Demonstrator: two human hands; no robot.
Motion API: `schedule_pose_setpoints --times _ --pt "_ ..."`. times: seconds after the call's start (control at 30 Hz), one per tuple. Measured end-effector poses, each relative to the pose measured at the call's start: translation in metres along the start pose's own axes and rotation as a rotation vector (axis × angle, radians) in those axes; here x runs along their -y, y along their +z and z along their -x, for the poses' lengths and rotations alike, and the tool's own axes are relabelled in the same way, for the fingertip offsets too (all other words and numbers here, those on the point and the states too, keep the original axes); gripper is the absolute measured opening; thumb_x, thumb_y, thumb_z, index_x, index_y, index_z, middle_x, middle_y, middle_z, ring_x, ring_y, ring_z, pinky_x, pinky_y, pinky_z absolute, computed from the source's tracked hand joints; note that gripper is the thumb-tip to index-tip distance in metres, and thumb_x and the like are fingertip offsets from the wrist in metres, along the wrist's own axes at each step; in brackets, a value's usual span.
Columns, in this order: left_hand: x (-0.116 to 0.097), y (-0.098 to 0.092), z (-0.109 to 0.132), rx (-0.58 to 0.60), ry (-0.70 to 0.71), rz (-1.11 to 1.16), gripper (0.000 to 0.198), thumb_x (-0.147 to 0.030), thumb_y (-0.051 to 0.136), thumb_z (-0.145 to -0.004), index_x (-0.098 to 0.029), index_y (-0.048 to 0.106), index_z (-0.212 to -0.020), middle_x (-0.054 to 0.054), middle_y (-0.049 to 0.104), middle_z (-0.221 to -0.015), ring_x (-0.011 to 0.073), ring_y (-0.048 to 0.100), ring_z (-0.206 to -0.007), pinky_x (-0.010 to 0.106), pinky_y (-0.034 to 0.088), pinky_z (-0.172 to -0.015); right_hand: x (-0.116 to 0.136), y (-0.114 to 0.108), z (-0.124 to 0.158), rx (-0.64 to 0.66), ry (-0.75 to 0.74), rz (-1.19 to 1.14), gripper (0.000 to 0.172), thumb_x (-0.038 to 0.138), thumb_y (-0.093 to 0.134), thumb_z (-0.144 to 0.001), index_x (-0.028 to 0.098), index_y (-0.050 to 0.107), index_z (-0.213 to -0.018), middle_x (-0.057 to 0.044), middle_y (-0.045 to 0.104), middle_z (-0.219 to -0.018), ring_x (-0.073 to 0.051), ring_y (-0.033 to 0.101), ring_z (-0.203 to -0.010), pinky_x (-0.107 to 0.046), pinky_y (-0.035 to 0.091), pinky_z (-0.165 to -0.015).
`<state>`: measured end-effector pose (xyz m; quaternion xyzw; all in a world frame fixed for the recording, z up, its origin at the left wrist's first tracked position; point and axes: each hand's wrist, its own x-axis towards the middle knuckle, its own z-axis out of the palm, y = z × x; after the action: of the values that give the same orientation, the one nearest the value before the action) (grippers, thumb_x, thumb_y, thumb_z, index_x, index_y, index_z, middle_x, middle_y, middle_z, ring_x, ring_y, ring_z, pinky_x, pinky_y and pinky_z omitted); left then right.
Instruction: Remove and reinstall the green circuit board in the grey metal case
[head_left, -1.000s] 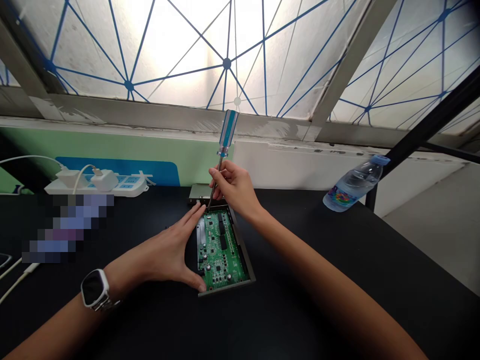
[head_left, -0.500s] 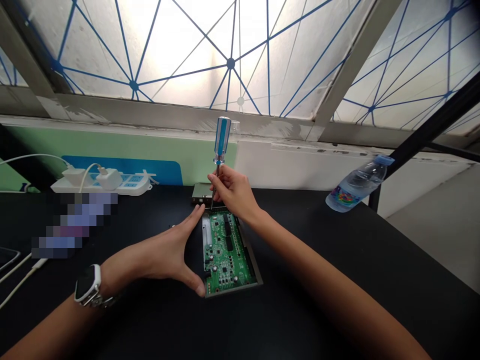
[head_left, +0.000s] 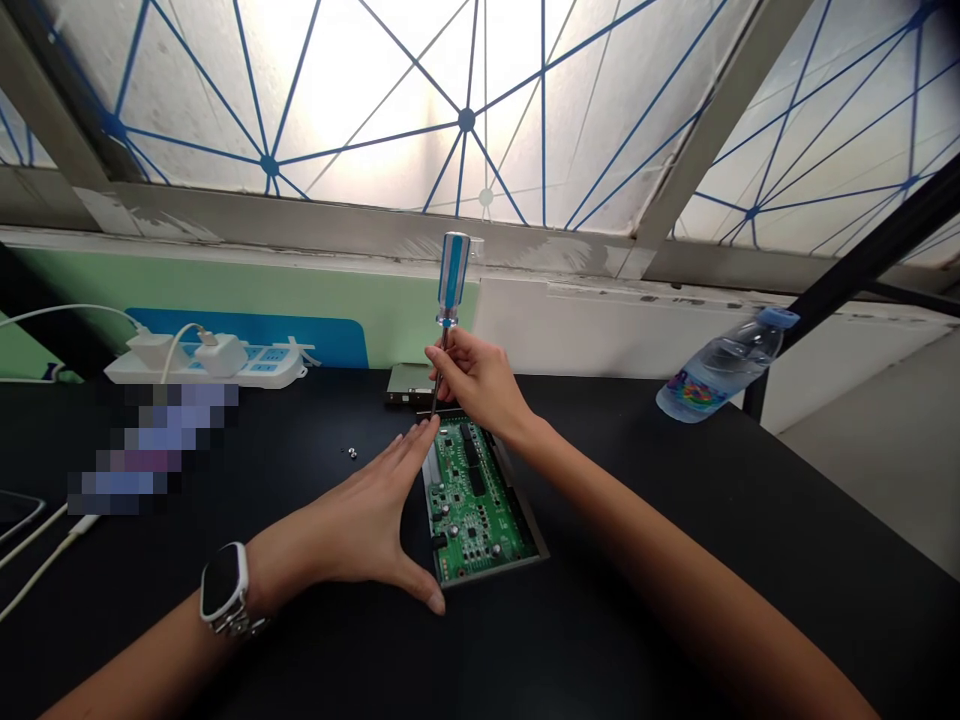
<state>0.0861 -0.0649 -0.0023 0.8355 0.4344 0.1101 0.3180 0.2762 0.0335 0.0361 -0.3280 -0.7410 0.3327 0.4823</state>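
A green circuit board [head_left: 474, 510] lies in a shallow grey metal tray [head_left: 531, 515] on the black table. My left hand [head_left: 367, 520] rests flat against the tray's left side, fingers stretched out along it and thumb at the near corner. My right hand [head_left: 478, 380] pinches the metal shaft of a screwdriver with a clear and blue handle [head_left: 452, 275]. The screwdriver stands almost upright, its tip down at the board's far left corner. A watch [head_left: 223, 592] sits on my left wrist.
Small screws [head_left: 349, 452] lie on the table left of the board. A grey metal part [head_left: 409, 385] lies behind the board. A white power strip with chargers [head_left: 206, 362] stands at the back left, a tilted water bottle [head_left: 720, 367] at the right, and white cables [head_left: 37, 555] at the left edge.
The view has shifted, so board and hands sit a little further right. The screwdriver stays upright at the far left corner, handle tilted slightly differently. My left hand still braces the tray.
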Motion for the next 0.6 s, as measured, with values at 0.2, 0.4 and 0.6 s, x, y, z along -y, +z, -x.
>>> schedule_pose_setpoints --times 0.2,0.4,0.6 --pt "-0.006 0.007 -0.001 -0.068 0.046 -0.006 0.164 -0.082 0.085 -0.048 -0.029 -0.017 -0.164 0.017 -0.006 -0.174 0.0495 0.008 -0.157 0.064 0.025 -0.124 0.001 -0.01 0.001 -0.022 0.008 0.018 0.03 0.048 0.061 -0.098 0.021 0.059 -0.087 0.001 0.066 -0.072 -0.012 0.063 -0.052 -0.027 0.053 -0.054" --pt "0.003 -0.001 -0.003 -0.19 -0.024 -0.098 0.161 -0.086 0.082 -0.046 -0.036 -0.017 -0.164 0.018 0.002 -0.174 0.0573 0.02 -0.152 0.078 0.029 -0.113 -0.002 -0.009 0.001 -0.044 0.003 0.016 0.028 0.047 0.06 -0.099 0.021 0.058 -0.089 0.002 0.066 -0.072 -0.011 0.064 -0.052 -0.026 0.053 -0.055" --pt "0.008 -0.001 -0.004 -0.11 -0.062 -0.168 0.16 -0.09 0.075 -0.051 -0.029 -0.022 -0.163 0.019 0.002 -0.174 0.0531 0.01 -0.156 0.075 0.022 -0.118 -0.002 -0.006 0.001 -0.036 0.015 -0.005 0.029 0.047 0.061 -0.098 0.021 0.059 -0.088 0.002 0.066 -0.072 -0.011 0.064 -0.052 -0.025 0.054 -0.053"
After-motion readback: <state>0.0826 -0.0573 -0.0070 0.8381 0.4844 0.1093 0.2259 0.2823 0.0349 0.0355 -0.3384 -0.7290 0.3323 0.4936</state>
